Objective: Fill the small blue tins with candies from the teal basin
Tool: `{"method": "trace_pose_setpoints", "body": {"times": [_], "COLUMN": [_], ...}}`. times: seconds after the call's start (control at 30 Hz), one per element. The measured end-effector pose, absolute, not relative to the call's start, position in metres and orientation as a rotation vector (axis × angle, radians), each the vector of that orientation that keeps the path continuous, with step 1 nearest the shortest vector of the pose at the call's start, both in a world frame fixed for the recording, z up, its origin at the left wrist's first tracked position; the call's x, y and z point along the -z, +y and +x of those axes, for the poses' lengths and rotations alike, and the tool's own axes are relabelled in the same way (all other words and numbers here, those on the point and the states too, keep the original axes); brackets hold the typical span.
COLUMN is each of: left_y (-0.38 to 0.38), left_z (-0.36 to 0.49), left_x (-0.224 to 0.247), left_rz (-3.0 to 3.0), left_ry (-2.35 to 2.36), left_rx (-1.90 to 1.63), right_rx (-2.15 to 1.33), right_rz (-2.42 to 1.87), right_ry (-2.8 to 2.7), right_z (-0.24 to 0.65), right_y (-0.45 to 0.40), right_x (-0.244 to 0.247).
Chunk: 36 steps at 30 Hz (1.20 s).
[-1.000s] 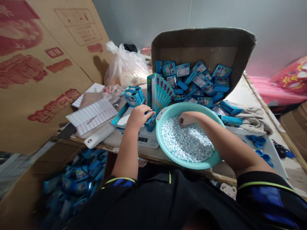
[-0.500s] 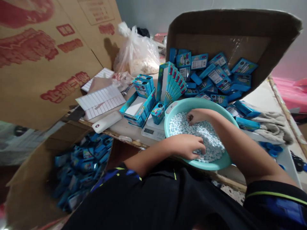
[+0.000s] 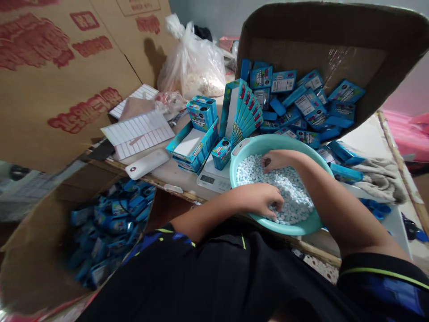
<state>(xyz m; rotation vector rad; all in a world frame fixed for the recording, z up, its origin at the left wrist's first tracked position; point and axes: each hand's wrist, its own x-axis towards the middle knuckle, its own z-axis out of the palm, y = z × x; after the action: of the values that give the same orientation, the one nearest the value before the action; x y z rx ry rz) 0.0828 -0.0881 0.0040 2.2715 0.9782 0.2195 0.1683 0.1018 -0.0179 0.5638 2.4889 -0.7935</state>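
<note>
A turquoise plastic basin [image 3: 288, 229] holds a layer of small pale blue and white candies [image 3: 295, 197]. My left hand [image 3: 266, 200] is at the near side of the basin, low over the candies, with its fingers curled inward. At the far side, my right hand [image 3: 275, 161] reaches in with its fingertips bent together down at the candies. Whatever lies within either hand is hidden by the fingers. Left of the basin, a small blue candy box [image 3: 221, 153] stands on a white digital scale [image 3: 214, 181].
A blue display tray [image 3: 192, 145] holds upright boxes. Behind it are a fan of flat blue cartons [image 3: 247, 109] and a knotted plastic bag [image 3: 197, 67]. One carton box [image 3: 368, 49] contains blue packs; another [image 3: 30, 268] stands below the table's left edge. A grey cloth [image 3: 385, 179] lies right.
The camera view has shifted slightly. My left hand has drawn its fingers in more and lifted a little from the candies; my right hand stays nearly in place.
</note>
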Motion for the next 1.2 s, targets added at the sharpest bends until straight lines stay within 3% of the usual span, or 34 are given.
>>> {"method": "trace_pose_setpoints", "body": {"times": [0.13,0.27,0.4,0.5,0.63,0.9,1.2], "left_y": [-0.104,-0.134,-0.163,-0.174,-0.174,-0.164,-0.157], "left_z": [0.072,0.012,-0.072,-0.111,-0.127,-0.130,-0.133], "left_x": [-0.013,-0.031,-0.036,-0.020,0.011,0.060,0.078], "left_rz": [2.530,2.458,1.993,1.845,1.670,1.646,1.586], "left_ry": [1.274,1.980,2.555,2.628,2.510,2.385,2.536], "left_rx": [-0.444,-1.021,-1.355,-1.352,-1.381,-1.682,-1.580], "right_rx": [0.761,0.687,0.557,0.359,0.187,0.108,-0.167], "right_rz": [0.704,0.798,0.160,-0.169,-0.189,0.385,0.414], "right_ry": [2.773,3.189,3.433,3.188,3.010,3.333,3.355], "right_z": [0.166,0.144,0.100,0.062,0.041,0.029,-0.063], "right_y": [0.084,0.057,0.038,0.031,0.022,-0.004,0.005], "right_x": [0.002,-0.026,-0.039,-0.038,-0.051,-0.130,-0.073]}}
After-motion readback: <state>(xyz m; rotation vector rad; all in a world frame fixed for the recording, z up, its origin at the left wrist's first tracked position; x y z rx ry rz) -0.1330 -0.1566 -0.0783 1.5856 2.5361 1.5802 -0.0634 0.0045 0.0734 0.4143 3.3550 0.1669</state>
